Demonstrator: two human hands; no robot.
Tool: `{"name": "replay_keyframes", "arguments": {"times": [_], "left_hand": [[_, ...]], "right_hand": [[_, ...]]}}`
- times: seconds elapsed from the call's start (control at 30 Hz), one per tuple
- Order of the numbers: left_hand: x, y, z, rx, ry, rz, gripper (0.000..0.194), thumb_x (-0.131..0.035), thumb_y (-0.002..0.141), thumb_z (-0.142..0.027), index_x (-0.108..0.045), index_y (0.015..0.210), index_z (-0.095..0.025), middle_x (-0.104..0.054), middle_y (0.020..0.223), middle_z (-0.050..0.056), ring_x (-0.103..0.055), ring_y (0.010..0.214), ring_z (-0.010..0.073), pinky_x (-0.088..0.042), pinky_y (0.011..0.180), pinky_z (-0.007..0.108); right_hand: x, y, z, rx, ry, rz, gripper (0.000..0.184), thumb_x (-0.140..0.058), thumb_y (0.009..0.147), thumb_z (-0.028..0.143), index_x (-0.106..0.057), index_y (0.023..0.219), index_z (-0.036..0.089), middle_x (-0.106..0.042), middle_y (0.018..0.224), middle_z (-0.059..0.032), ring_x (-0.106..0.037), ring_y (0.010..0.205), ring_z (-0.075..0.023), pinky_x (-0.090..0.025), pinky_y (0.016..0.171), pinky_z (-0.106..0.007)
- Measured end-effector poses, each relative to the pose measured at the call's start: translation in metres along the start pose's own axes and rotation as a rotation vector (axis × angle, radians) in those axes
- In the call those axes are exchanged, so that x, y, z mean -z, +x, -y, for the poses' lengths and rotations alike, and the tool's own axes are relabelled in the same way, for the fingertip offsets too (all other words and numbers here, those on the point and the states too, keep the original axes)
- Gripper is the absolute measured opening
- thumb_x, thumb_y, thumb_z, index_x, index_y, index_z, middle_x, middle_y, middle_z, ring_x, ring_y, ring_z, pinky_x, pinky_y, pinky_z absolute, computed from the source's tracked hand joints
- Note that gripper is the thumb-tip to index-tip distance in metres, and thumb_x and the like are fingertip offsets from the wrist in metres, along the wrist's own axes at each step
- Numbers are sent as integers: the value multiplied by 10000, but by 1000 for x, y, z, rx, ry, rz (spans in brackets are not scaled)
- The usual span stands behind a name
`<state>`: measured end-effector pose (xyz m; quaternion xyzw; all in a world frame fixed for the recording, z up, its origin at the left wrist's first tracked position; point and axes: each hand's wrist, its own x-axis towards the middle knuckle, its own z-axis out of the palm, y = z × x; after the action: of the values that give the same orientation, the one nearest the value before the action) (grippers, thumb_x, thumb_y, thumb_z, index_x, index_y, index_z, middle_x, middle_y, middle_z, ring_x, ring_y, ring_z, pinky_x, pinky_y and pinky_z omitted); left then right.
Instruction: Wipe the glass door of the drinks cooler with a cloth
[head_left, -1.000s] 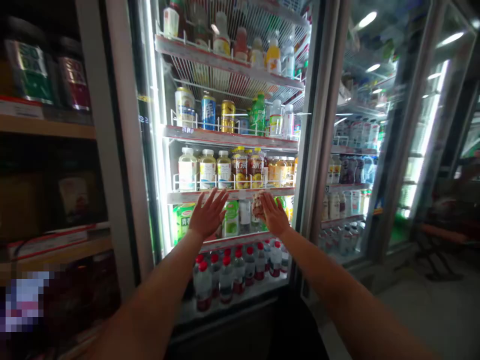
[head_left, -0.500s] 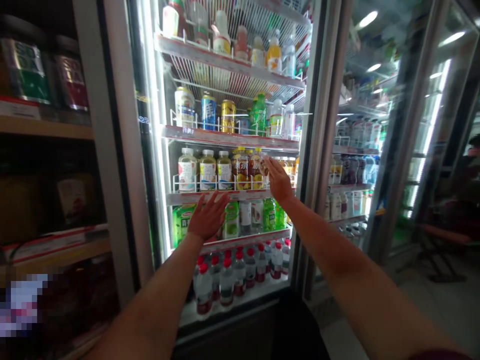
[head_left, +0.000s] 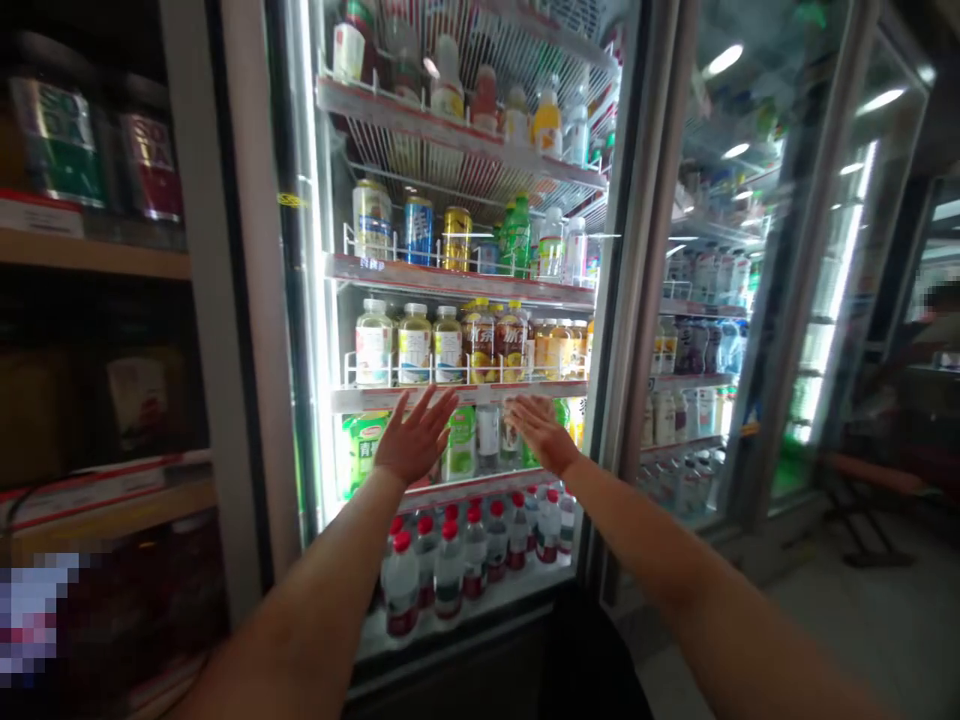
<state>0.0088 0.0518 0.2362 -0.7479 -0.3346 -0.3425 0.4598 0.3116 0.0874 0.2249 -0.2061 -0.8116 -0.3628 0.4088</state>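
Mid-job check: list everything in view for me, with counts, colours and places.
Lit fridge: one, grey-framed, centre
Orange bottle: one, orange, top visible shelf
Cans: three in front, white, blue, gold, second shelf
Green bottles: at least two, green, second shelf
White-capped bottles: three, pale labels, third shelf
Yellow-capped bottles: several, brown, third shelf
Green pack: one, green, fourth shelf, left
Red-capped bottles: at least nine, clear, bottom
SODA containers: two, green and red, left rack
Neighbouring fridge: one, grey, right
Other drinks: too blurred to count
Person: one, blurred, far right
Left hand: one, bare, before fourth shelf
Right hand: one, bare, right of it; contents unclear
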Motion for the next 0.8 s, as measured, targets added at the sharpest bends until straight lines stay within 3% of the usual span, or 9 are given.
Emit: {"name": "replay_keyframes", "arguments": {"times": [0.13,0.3,0.63,0.73,0.8], "left_hand": [[2,0,-1,-3,-6,-15,706,-515,1013,-214,-218,1643,-326,-396,1617,30,-217,1563,250,-11,1319,540],[4,1,-2,-4,15,7,669,-509,1010,-217,-279,1632,-303,-401,1613,31,-217,1561,258,-11,1320,542],[-2,0,1,-14,23,-86,770,-523,1025,-244,-90,1661,-216,-355,1626,108,-248,1548,259,-90,1328,472],[-1,1,1,-23,36,-90,792,-539,1024,-248,-72,1664,-224,-355,1627,102,-209,1556,248,-77,1330,459],[0,2,1,-31,50,-97,796,-536,1028,-252,-60,1665,-217,-348,1631,101,-170,1563,236,-46,1332,447]], "right_hand": [[-2,-4,1,54,25,12,359,-440,1031,87,-707,1261,157,-655,1401,-114,-447,1477,-221,-451,1198,-487],[5,21,-6,108,51,50,350,-454,1029,101,-721,1234,198,-652,1410,-80,-469,1463,-213,-435,1204,-504],[17,115,-11,-190,6,-130,391,-427,1021,95,-697,1295,166,-549,1525,-74,-410,1499,-224,-349,1255,-470],[14,125,-4,-235,1,-140,419,-421,1010,79,-692,1312,180,-540,1533,-66,-390,1511,-217,-347,1257,-466],[10,117,4,-190,4,-86,420,-424,1015,86,-688,1321,198,-550,1524,-62,-395,1509,-216,-352,1250,-475]]}}
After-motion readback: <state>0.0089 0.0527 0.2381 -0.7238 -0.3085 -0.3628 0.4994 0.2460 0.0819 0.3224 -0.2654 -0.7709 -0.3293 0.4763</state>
